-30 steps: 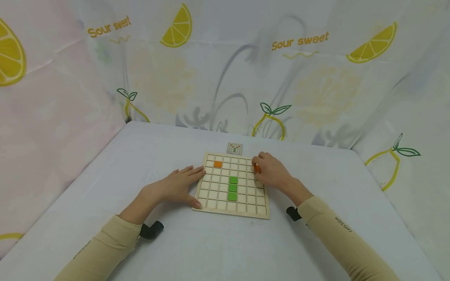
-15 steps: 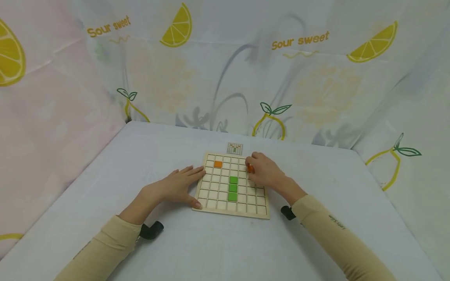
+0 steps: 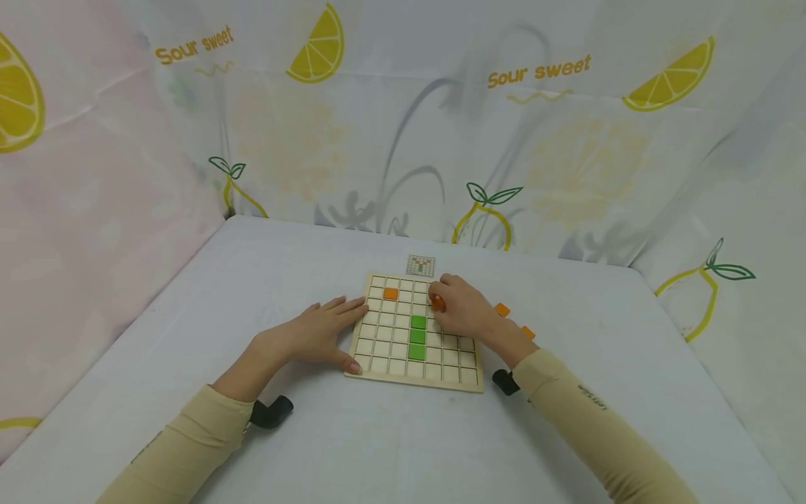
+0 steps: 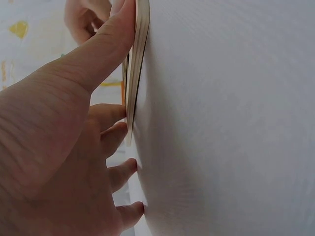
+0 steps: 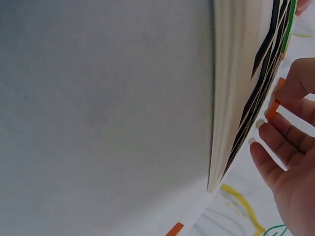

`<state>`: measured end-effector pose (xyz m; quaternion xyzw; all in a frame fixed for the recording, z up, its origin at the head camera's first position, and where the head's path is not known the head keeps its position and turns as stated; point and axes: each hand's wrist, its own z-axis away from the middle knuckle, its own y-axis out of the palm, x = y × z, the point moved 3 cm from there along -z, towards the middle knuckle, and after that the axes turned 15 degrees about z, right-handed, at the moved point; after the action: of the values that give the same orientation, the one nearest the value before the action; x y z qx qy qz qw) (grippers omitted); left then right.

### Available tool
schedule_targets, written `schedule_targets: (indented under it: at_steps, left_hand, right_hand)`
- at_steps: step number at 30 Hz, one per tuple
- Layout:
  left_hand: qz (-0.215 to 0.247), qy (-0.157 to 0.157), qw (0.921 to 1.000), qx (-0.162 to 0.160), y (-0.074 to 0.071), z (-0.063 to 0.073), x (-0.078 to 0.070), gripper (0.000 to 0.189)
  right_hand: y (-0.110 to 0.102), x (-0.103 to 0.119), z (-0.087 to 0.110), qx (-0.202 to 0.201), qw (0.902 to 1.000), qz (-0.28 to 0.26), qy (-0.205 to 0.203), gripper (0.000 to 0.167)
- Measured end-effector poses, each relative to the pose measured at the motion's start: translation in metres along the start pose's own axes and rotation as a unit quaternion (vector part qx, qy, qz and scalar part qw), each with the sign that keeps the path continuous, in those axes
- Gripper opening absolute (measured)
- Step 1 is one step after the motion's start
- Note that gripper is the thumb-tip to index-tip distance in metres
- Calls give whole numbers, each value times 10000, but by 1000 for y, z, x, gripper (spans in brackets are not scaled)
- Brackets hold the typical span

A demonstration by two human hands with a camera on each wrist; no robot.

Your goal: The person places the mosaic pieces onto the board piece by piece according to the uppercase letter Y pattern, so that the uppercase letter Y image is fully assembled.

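A light wooden grid board [image 3: 383,335] lies on the table. My left hand [image 3: 315,332] rests spread at its left edge; in the left wrist view the thumb [image 4: 106,51] presses near the board's edge. My right hand [image 3: 466,308] pinches an orange square tile [image 3: 439,303] over the upper right part of the grid. The right wrist view shows this tile [image 5: 275,101] between thumb and fingers, tilted and close to the board's surface. One orange tile [image 3: 390,294] sits in an upper left cell. Green tiles [image 3: 417,337] form a column near the middle.
Beyond the board's far edge lies a small card [image 3: 420,265] printed with a grid pattern. Two loose orange tiles [image 3: 502,310] are on the table, right of the board by the right wrist. A lemon-print cloth [image 3: 371,140] hangs behind the table.
Carrying the orange tile, my right hand has moved left across the upper right of the board. Two loose orange tiles have come into view behind it. My left hand stays put.
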<state>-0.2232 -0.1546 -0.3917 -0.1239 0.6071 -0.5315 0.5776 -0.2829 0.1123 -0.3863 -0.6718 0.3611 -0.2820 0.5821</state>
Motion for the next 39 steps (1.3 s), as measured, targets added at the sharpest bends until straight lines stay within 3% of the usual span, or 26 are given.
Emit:
schedule_targets:
  at_steps: [10,20,30,39]
  left_hand:
    - [-7,8,10000,23,-1,2,0,115]
    - [-41,27,10000,32,-1,1,1,115]
    - [-19,19,10000,75,-1,0,1,115]
    - [-27,20,10000,81,-1,0,0,115]
  right_hand:
    - [-2,9,-6,143,9998,-90,-122,20]
    - [-6,19,-9,-108,9985,-360,-409,14]
    - [-3,25,-16,389,9985,-190,-332,20]
    - [-7,36,-20,550,9975,-205,-403,22]
